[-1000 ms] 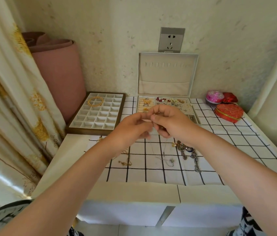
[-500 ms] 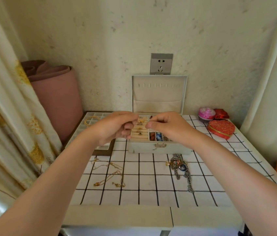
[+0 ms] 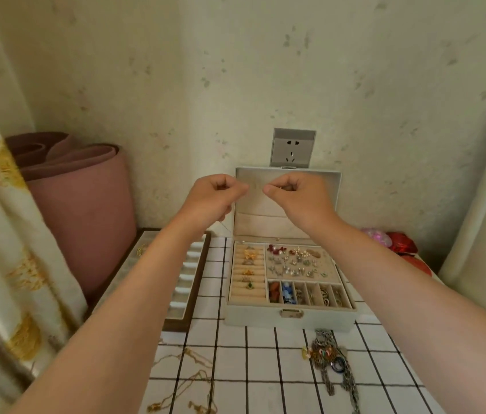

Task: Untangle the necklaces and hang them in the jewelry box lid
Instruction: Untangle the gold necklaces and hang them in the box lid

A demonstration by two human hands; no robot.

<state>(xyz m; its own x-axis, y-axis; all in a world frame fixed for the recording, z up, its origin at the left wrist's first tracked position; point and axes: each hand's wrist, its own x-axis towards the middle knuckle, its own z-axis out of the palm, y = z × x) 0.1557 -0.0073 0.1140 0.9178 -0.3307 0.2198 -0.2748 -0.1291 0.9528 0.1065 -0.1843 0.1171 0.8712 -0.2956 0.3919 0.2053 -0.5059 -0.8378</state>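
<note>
At the front edge of the white, black-gridded counter (image 3: 259,369) two lots of necklaces wait. Thin gold chains (image 3: 185,380) lie in loose loops toward the front left corner, and a heavy silver-link necklace (image 3: 335,363) with coloured beads is bunched toward the front right, just before the box. Behind them, against the back edge, stands the pale grey rectangular jewelry box (image 3: 289,316), its compartments full of rings and earrings. A brown wooden compartment tray (image 3: 194,282) sits just to its left.

Further back and higher, both hands are raised in front of the box's upright lid (image 3: 334,186). The left hand (image 3: 215,195) and the right hand (image 3: 295,192) each have the fingers curled in and thumb pressed to forefinger, near each other but apart. They appear to pinch a fine pale chain (image 3: 224,228), of which only a faint strand shows below the left hand.

Such a chain is likely very light, limp and slippery, and prone to kink or knot again. It is probably best held near the clasp ends and kept gently taut while being looped over a lid hook.
</note>
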